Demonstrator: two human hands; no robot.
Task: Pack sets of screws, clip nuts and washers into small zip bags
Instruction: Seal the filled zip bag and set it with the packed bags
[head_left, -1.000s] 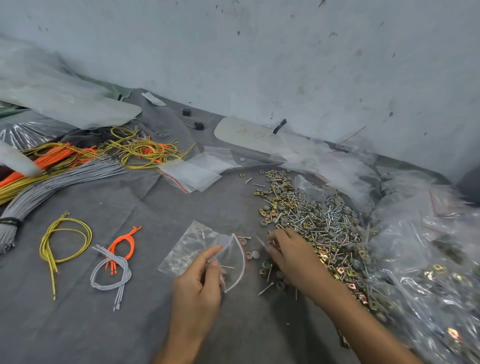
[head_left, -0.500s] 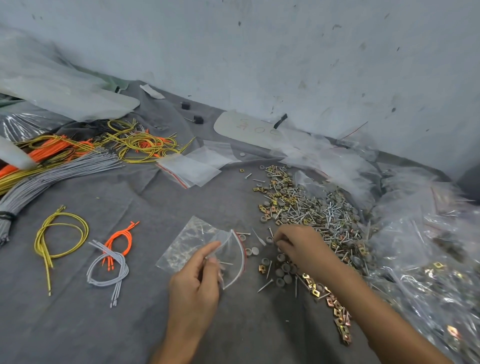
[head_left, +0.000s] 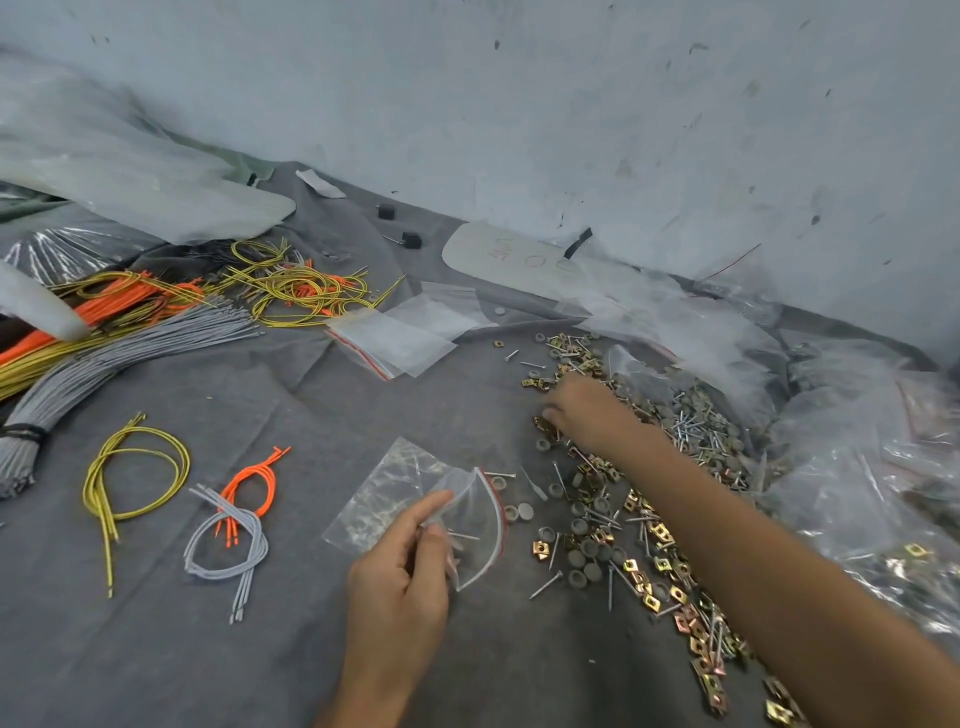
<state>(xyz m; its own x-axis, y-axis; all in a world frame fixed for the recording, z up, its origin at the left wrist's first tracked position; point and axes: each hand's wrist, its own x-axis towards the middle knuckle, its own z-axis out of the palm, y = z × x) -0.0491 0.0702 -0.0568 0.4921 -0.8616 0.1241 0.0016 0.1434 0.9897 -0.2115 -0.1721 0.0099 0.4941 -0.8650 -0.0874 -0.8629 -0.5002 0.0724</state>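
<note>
Now works at a bench (head_left: 519, 675) covered all over by a grey cloth (head_left: 156, 649), pushed up against a pale wall (head_left: 519, 104) dotted with small dark marks. Pinches a small zip bag (head_left: 395, 483) with the left hand (head_left: 400, 571), thumb and finger curled on its edge, the red-strip mouth pulled open toward the right. Holds it low on the cloth, front and middle. Reaches the right hand (head_left: 587, 415) into the pile of screws, clip nuts and washers (head_left: 675, 431) on the right side, fingers bent down onto the gold nuts. Cannot tell if anything is pinched there, too blurry. Further back, a stack of empty zip bags (head_left: 400, 340), just beside a tangle of yellow and orange wires (head_left: 291, 291). At the left, a fat bundle of grey wires (head_left: 104, 358). Nearer, a yellow loop (head_left: 130, 483), an orange loop (head_left: 254, 483) and a grey loop (head_left: 228, 545). At the far right, heaps of clear plastic bags (head_left: 857, 467). By the wall, a white card (head_left: 519, 254) with faint writing, and two little black blocks (head_left: 385, 210) just left of it.
</note>
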